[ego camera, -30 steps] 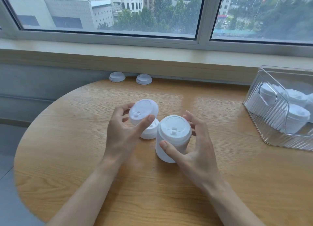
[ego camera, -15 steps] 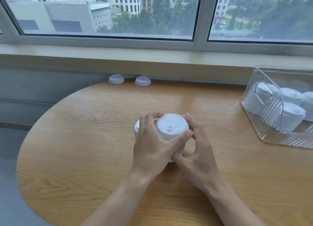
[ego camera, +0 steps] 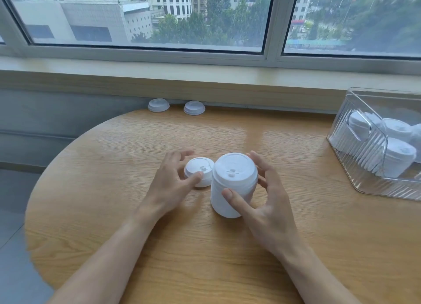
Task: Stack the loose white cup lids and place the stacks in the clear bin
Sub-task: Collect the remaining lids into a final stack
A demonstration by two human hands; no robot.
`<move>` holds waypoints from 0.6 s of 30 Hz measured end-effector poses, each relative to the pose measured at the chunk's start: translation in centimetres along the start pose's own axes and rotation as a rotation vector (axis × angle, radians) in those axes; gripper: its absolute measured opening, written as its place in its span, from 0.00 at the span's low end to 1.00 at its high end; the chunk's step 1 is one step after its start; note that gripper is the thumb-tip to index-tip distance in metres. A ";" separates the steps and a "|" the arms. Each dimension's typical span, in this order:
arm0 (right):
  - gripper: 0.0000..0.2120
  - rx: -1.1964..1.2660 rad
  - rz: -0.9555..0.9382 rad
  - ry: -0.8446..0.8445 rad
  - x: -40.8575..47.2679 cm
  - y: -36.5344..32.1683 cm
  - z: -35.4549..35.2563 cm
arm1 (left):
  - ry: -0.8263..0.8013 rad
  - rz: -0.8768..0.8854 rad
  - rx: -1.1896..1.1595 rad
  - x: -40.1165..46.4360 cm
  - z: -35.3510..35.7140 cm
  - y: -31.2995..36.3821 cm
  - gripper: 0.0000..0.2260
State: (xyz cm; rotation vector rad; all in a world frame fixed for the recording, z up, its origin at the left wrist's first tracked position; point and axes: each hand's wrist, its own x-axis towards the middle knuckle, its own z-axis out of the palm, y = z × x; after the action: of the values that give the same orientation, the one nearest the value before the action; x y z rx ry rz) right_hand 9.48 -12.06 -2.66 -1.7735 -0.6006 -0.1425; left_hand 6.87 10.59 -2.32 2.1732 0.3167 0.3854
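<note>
Fingers [ego camera: 262, 167] of our right hand [ego camera: 268, 203] curl round the tall lid stack [ego camera: 232, 185] standing mid-desk [ego camera: 227, 258], thumb pressing its front; our left hand [ego camera: 168, 183] pinches a short lid pile [ego camera: 199, 170] just beside it; two loose lids [ego camera: 176, 106] lie at the far edge; the clear bin [ego camera: 376, 158] at right holds more stacks.

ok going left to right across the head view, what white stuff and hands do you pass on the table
left hand → single lid → tall lid stack → right hand → clear bin with lid stacks inside
</note>
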 end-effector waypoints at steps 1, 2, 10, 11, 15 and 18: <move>0.40 0.014 0.007 0.005 0.1 0.0 0.1 | -0.047 -0.009 0.025 0.1 0.1 -0.2 0.28; 0.39 0.024 0.011 0.008 0.1 -0.1 0.1 | -0.072 -0.010 0.060 0.3 0.3 -0.2 0.33; 0.32 0.031 0.006 0.007 0.2 -0.4 0.0 | -0.030 -0.043 0.020 0.7 0.8 -0.6 0.38; 0.32 0.032 0.007 0.004 0.2 -0.4 0.0 | -0.025 -0.051 -0.051 0.6 0.5 -0.5 0.40; 0.33 0.035 0.015 0.003 0.2 -0.3 0.0 | 0.042 0.023 -0.254 0.1 -0.5 1.0 0.38; 0.35 0.026 0.014 -0.001 0.2 -0.3 0.0 | 0.052 0.118 -0.365 -0.4 -1.1 2.9 0.36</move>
State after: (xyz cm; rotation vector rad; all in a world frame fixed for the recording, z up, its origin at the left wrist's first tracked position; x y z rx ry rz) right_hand 9.52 -11.99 -2.33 -1.7527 -0.5886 -0.1234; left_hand 6.37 9.59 0.57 1.8296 0.1335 0.5233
